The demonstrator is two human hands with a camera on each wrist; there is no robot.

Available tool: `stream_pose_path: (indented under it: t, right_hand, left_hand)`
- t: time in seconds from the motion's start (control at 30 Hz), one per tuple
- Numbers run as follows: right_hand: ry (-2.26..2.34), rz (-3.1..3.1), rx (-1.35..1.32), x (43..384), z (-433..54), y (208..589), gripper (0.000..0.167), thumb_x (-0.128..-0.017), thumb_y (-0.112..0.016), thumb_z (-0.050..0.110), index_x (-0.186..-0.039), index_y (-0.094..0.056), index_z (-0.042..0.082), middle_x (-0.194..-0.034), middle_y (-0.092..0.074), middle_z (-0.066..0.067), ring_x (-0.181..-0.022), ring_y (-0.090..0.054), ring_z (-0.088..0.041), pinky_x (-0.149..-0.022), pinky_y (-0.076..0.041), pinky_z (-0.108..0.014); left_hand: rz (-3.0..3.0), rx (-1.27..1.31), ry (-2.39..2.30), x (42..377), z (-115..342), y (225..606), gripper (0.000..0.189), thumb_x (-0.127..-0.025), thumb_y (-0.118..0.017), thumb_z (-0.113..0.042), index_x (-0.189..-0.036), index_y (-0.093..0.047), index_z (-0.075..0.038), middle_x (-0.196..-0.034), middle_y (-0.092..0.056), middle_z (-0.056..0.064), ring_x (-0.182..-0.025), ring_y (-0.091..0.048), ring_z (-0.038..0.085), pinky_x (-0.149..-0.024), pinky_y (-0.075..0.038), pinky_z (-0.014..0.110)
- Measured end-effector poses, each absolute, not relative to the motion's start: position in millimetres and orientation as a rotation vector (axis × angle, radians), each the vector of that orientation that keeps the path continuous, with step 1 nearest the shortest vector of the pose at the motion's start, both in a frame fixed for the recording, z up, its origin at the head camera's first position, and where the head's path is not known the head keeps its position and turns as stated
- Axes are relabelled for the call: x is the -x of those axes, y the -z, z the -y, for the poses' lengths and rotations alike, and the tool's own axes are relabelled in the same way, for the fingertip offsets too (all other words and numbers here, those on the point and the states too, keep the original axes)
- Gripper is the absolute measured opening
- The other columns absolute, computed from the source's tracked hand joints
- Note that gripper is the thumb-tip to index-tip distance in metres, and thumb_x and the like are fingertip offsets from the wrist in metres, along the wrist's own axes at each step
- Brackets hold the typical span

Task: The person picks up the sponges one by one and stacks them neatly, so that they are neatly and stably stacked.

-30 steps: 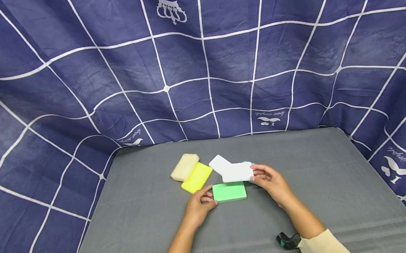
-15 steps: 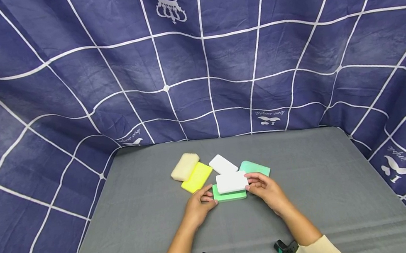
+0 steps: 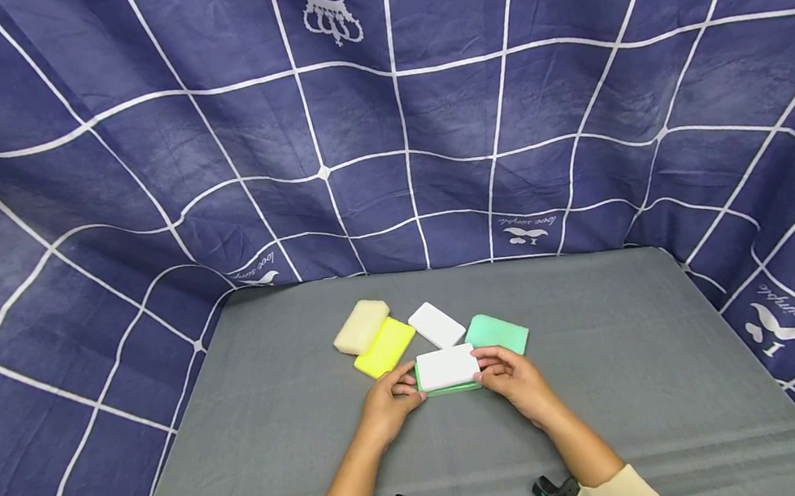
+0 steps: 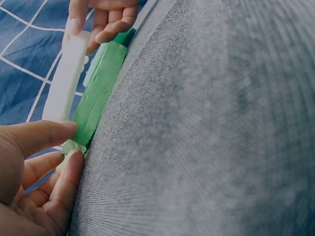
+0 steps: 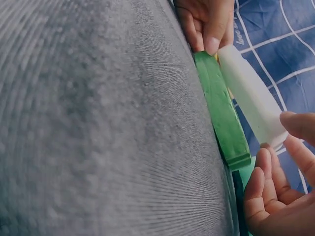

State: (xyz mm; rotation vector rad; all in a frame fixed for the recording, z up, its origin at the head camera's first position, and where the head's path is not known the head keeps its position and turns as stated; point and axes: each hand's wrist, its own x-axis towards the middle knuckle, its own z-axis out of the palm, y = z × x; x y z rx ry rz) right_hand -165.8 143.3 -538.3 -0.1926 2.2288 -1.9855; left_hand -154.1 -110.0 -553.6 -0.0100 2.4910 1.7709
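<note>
My left hand (image 3: 384, 406) pinches the left end of a green rectangular sponge (image 4: 102, 91), which lies on the grey cloth. In my right hand (image 3: 519, 383), between thumb and fingers, is a white rectangular sponge (image 3: 448, 367) held by its right end. It hangs just over the green one and hides most of it in the head view. Both wrist views show a narrow wedge of space between the two, the white one slightly tilted. Behind them lies a second white sponge (image 3: 437, 325), set at an angle.
A cream sponge (image 3: 362, 327) and a yellow sponge (image 3: 385, 347) overlap at the back left. Right of the second white sponge lies a teal sponge (image 3: 499, 334). The grey cloth-covered table (image 3: 599, 339) ends at a blue white-lined curtain (image 3: 458, 135).
My right hand has brought the white sponge left and toward me, from beside the teal sponge to over the green sponge. The teal sponge has come into sight. My left hand has stayed put.
</note>
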Motion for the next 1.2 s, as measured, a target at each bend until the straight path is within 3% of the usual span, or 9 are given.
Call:
stream_pose_path:
  t: [0.43,0.67,0.8,1.2]
  right_hand:
    - [1.868,-2.322,0.137,165.1,-143.4,540.5,0.041,-0.084,-0.080,0.007,-0.124,-0.069,0.006,-0.124,-0.064,-0.018,-0.097,-0.060,-0.013,-0.080,-0.051,-0.019]
    - [1.800,-2.347,0.149,166.1,-142.6,542.7,0.064,-0.083,-0.082,0.008,-0.142,-0.058,0.010,-0.132,-0.059,-0.018,-0.107,-0.058,-0.026,-0.083,-0.050,-0.021]
    - [1.744,-2.384,0.165,166.8,-141.3,543.2,0.070,-0.083,-0.082,0.009,-0.147,-0.052,0.009,-0.132,-0.056,-0.018,-0.106,-0.058,-0.025,-0.081,-0.051,-0.021]
    - [1.718,-2.451,0.143,167.4,-137.5,545.0,0.064,-0.082,-0.082,0.008,-0.142,-0.057,0.009,-0.127,-0.057,-0.018,-0.100,-0.060,-0.021,-0.081,-0.050,-0.021]
  left_hand:
    - [-2.494,0.004,-1.775,154.1,110.3,553.1,0.060,-0.079,-0.081,-0.002,-0.136,-0.063,-0.006,-0.107,-0.065,0.014,-0.090,-0.065,0.016,-0.071,-0.050,0.018]
    - [-2.450,0.001,-1.797,153.3,110.1,552.7,0.066,-0.078,-0.084,-0.006,-0.140,-0.060,-0.008,-0.110,-0.061,0.015,-0.095,-0.062,0.020,-0.072,-0.050,0.017]
    - [-2.476,0.006,-1.780,152.9,109.2,552.8,0.066,-0.078,-0.086,-0.011,-0.139,-0.061,-0.010,-0.109,-0.062,0.014,-0.093,-0.061,0.019,-0.071,-0.048,0.019]
    - [-2.511,-0.021,-1.770,153.1,108.0,552.7,0.061,-0.081,-0.085,-0.012,-0.138,-0.063,-0.010,-0.106,-0.062,0.013,-0.088,-0.060,0.014,-0.072,-0.049,0.018]
